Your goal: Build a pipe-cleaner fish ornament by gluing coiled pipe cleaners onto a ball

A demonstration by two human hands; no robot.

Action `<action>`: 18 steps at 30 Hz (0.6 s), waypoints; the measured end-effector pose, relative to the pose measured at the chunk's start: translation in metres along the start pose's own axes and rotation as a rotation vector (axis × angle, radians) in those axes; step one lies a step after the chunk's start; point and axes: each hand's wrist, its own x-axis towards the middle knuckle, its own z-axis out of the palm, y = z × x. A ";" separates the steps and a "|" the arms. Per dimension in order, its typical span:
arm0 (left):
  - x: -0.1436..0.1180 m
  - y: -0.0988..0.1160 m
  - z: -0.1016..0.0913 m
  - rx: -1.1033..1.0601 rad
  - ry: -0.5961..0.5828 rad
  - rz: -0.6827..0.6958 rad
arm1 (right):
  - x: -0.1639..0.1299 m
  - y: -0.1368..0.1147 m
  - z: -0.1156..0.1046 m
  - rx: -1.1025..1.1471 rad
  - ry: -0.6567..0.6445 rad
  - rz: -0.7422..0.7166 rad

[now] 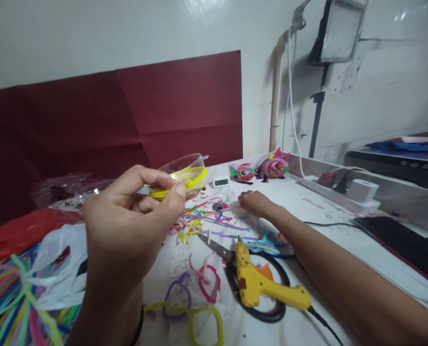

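My left hand [127, 216] is raised above the table and pinches a clear plastic half-shell [185, 175] with a yellow pipe cleaner ringed around its rim. My right hand [255, 202] reaches across the white table [344, 240], fingers resting among a scatter of coloured pipe cleaner scraps [207, 218]. Whether it grips a piece I cannot tell. A yellow glue gun [260, 283] lies just below my right forearm, on top of black-handled scissors [243, 278].
Bundled pipe cleaners [12, 302] and plastic bags [55, 269] fill the left. Bent loops in purple, pink and yellow [195, 298] lie near the front. Two colourful fish figures [264, 168], a small digital clock [221, 181], a power strip [344, 192] and a dark tablet [405, 240] sit at the back and right.
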 end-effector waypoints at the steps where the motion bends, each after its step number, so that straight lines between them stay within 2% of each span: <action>1: 0.000 0.000 0.000 -0.001 0.005 -0.002 | 0.000 0.004 -0.003 0.020 0.025 0.011; 7: -0.003 0.001 0.002 0.016 0.057 0.000 | -0.006 0.029 -0.027 0.268 0.213 0.072; 11: -0.006 0.002 0.006 0.061 0.088 -0.016 | -0.009 0.032 -0.037 0.516 0.302 0.097; 15: -0.005 0.001 0.007 0.053 0.108 -0.028 | -0.009 0.029 -0.038 0.706 0.284 0.158; 18: 0.001 -0.006 0.004 -0.008 0.038 0.013 | -0.009 0.029 -0.033 0.757 0.211 0.230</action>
